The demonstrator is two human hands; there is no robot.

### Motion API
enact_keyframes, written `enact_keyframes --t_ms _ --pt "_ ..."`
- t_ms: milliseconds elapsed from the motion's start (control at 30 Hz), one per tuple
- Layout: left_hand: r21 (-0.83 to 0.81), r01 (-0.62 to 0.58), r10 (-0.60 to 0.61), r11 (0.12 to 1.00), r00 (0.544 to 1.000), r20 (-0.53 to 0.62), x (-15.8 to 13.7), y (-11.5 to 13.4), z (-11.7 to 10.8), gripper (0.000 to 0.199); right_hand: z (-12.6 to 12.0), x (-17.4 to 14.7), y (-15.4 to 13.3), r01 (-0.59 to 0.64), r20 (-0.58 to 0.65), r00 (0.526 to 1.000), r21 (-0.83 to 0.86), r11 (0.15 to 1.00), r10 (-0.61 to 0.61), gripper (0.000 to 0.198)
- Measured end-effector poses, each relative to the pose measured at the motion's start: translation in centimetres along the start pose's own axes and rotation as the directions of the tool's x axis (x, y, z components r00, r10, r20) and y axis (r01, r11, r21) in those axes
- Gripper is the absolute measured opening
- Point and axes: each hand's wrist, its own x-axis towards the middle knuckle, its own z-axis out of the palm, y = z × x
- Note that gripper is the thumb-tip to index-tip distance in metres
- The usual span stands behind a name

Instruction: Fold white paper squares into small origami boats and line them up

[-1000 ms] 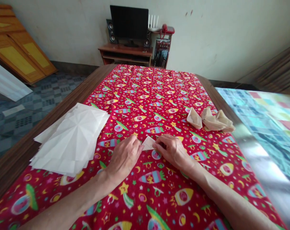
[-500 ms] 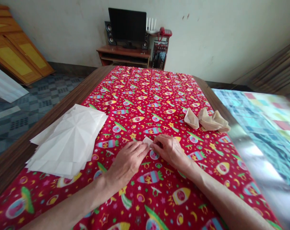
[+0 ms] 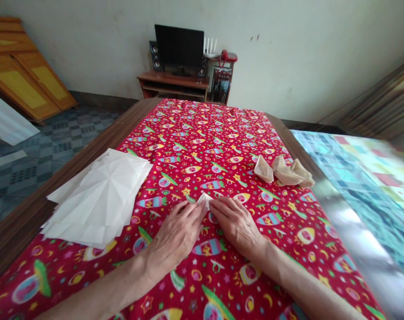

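Note:
A small piece of folded white paper (image 3: 205,198) lies on the red patterned cloth (image 3: 188,151), mostly covered by my fingers. From the left, my left hand (image 3: 181,227) grips its edge with the fingers held together. My right hand (image 3: 238,225) presses and pinches the other side, its fingers extended close together over the paper. Only the pointed top of the paper shows between the two hands; the thumbs are largely hidden. To the left rests a stack of creased white paper sheets (image 3: 103,195).
Several folded paper boat-like shapes (image 3: 286,172) sit on the right of the cloth. The table's dark wooden edge (image 3: 98,138) shows along the left. Beyond the table stand a monitor (image 3: 179,50) on a desk and a red telephone (image 3: 227,57). A wooden cabinet (image 3: 28,75) is far left.
My right hand's fingers have straightened from a tighter curl and now lie flatter over the paper. The paper's visible part now looks like a point. The camera view has tilted up slightly.

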Motion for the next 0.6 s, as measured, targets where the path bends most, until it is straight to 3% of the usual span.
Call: enact_keyframes --t_ms 367,500,600 --pt "0.051 0.019 -0.013 0.999 0.993 -0.117 -1.5 -1.2 -0.7 0.034 -0.4 -1.7 0.5 -0.060 0.028 0.998 -0.086 0.994 0.063 0.033" --pt "-0.121 0.034 -0.057 0.992 0.979 -0.196 -1.2 -2.1 -0.3 0.027 -0.5 -1.4 0.3 -0.042 0.037 0.998 -0.123 0.992 0.047 0.031" --pt "-0.260 0.108 -0.177 0.960 0.950 -0.258 0.0 -2.6 0.2 0.024 -0.4 -0.9 0.4 -0.031 0.053 0.998 -0.142 0.989 0.039 0.022"
